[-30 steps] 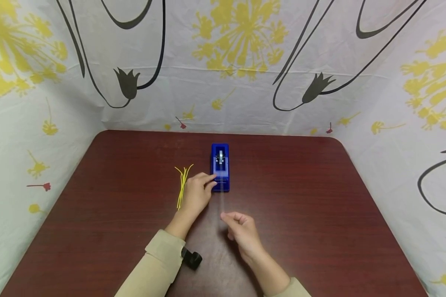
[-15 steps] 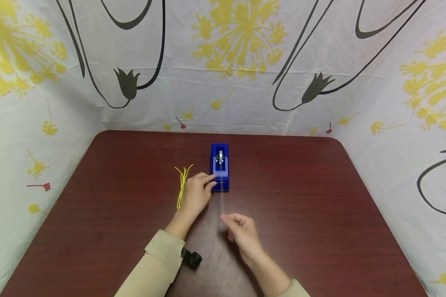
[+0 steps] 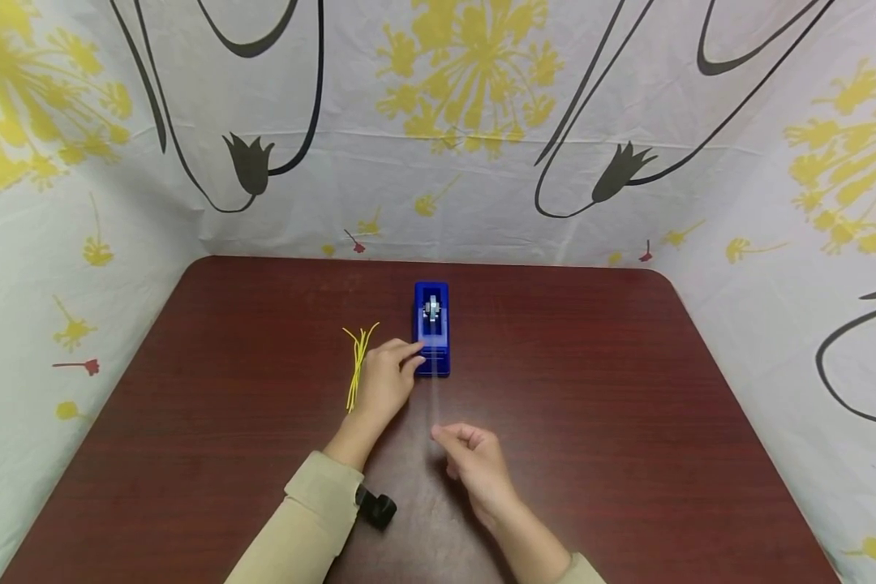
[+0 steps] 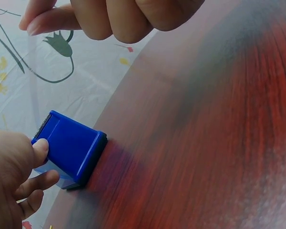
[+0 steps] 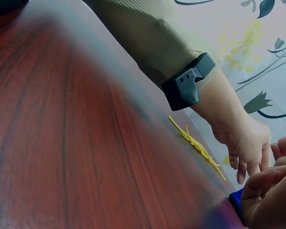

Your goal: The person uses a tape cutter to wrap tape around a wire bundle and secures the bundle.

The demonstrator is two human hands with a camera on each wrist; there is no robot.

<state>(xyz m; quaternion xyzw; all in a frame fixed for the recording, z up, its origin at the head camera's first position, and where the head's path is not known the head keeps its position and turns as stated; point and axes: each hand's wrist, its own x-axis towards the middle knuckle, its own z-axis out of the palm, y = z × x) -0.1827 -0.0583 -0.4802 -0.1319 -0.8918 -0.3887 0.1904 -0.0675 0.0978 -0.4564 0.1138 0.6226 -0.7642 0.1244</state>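
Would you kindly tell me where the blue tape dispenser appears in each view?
Head: blue tape dispenser near the centre.
Left wrist: dispenser at lower left, partly behind the left hand.
Right wrist: dispenser at lower right, mostly hidden by the right hand.
Landmark in all three: the left hand.

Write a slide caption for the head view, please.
Left hand grips a blue tape dispenser; right hand pinches clear tape.

Left hand (image 3: 387, 375) holding blue tape dispenser (image 3: 442, 334) from seven o'clock; right hand (image 3: 476, 469), at five, pinching clear tape strip (image 3: 435, 396) stretched toward six; yellow strands (image 3: 358, 365) at eight.
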